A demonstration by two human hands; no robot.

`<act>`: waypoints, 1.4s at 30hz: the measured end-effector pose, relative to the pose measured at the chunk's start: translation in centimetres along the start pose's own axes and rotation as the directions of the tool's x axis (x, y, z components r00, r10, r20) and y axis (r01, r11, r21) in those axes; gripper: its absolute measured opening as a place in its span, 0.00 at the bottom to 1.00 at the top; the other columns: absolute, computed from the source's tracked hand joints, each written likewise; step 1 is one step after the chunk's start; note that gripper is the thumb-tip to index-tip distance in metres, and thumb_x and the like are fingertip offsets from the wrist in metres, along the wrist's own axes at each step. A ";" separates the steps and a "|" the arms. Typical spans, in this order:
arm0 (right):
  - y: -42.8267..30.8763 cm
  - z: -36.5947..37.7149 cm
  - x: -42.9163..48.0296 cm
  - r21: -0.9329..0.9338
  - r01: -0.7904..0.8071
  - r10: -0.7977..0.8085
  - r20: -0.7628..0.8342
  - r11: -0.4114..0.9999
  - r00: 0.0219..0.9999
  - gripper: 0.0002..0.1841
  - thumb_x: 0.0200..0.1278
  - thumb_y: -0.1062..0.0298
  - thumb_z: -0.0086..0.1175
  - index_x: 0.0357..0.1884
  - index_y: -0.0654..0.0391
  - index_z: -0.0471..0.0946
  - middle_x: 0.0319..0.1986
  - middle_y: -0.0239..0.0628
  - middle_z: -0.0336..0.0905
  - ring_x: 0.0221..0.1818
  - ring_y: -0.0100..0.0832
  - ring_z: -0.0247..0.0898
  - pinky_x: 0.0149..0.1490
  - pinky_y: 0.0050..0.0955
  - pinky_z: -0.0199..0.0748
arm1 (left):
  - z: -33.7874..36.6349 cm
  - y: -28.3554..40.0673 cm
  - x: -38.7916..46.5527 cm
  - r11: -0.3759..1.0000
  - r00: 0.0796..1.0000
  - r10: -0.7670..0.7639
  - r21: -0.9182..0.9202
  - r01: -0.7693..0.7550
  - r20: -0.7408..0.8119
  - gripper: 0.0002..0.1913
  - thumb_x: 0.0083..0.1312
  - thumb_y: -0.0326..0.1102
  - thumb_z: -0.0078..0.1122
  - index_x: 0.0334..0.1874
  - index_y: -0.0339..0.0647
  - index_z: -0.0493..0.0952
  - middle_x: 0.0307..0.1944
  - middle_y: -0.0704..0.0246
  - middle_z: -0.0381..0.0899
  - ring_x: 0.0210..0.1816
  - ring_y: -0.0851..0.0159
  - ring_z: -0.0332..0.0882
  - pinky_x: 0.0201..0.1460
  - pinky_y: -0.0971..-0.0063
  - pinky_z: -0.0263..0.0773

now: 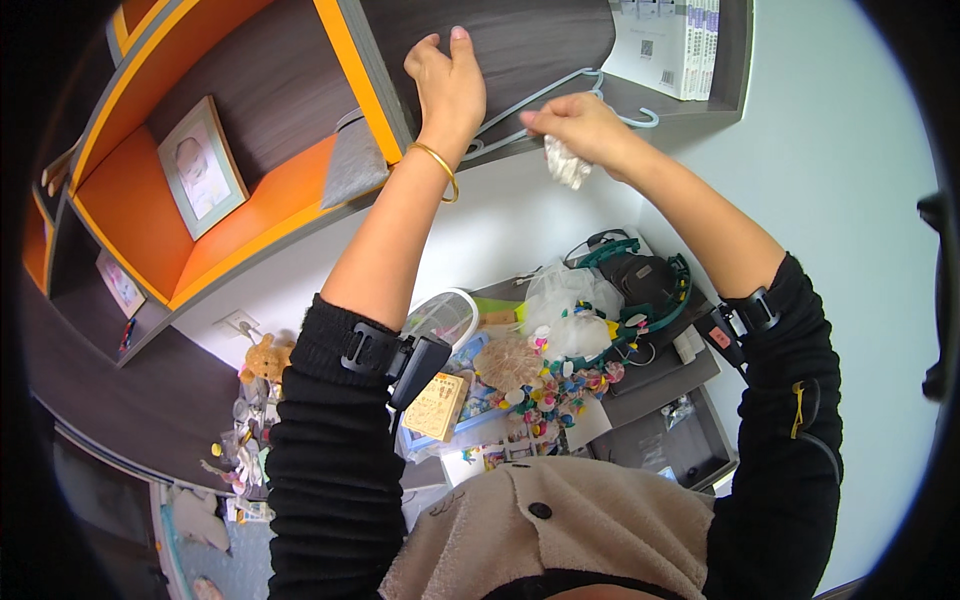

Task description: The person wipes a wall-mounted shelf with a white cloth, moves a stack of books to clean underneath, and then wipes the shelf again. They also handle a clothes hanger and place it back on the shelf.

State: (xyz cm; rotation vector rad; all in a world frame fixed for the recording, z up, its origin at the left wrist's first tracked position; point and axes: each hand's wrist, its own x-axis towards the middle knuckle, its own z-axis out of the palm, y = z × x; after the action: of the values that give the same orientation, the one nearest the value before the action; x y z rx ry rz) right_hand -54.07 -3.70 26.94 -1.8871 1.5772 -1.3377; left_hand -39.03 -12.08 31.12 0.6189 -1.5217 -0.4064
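Note:
My left hand (448, 86), a gold bangle (441, 166) at its wrist, is raised in front of the dark back panel of a wall shelf. Its thumb and fingers are apart, and I see nothing in them. My right hand (589, 127) grips a crumpled white cloth or tissue (566, 163), which hangs out below the fingers. Behind that hand a light blue clothes hanger (536, 97) lies on the shelf board, partly hidden by it. The palm side of the right hand cannot be seen.
Books (697, 49) stand at the shelf's right end. In the orange compartment are a framed photo (201, 169) and a grey cushion-like item (356, 161). Below, a cluttered desk holds a yellow box (435, 409), colourful trinkets (536, 401) and a black bag (645, 281); a drawer (660, 442) is open.

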 end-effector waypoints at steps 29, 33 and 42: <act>-2.8 5.5 7.6 -0.186 0.143 -0.186 -0.237 0.972 0.954 0.16 0.52 0.58 0.59 0.33 0.62 0.84 0.17 0.40 0.79 0.17 0.30 0.75 0.29 0.29 0.76 | -20.0 -1.1 -17.3 0.887 0.946 0.312 0.329 -0.325 0.092 0.06 0.65 0.29 0.53 0.40 0.35 0.76 0.38 0.59 0.80 0.41 0.56 0.76 0.48 0.68 0.68; -3.0 5.4 7.9 -0.219 0.160 -0.207 -0.214 0.963 0.955 0.16 0.54 0.58 0.60 0.34 0.62 0.84 0.18 0.38 0.79 0.15 0.28 0.73 0.26 0.28 0.74 | -21.1 -1.4 -17.2 0.871 0.946 0.313 0.370 -0.322 0.087 0.06 0.65 0.29 0.52 0.40 0.35 0.76 0.38 0.59 0.80 0.41 0.55 0.76 0.48 0.67 0.68; -2.8 4.7 8.8 -0.315 0.098 -0.163 -0.185 0.944 0.969 0.16 0.55 0.55 0.61 0.34 0.60 0.85 0.21 0.38 0.81 0.21 0.29 0.76 0.31 0.30 0.74 | -23.3 -2.8 -14.8 0.589 0.882 0.430 0.680 -0.437 0.194 0.18 0.64 0.35 0.54 0.55 0.37 0.72 0.59 0.57 0.72 0.62 0.52 0.65 0.66 0.55 0.56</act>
State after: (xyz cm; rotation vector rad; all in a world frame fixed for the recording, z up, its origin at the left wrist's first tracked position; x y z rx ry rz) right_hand -49.18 -12.08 30.52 -2.1220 1.8833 -1.4605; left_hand -15.99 -2.51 19.01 0.7970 -1.7654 0.6155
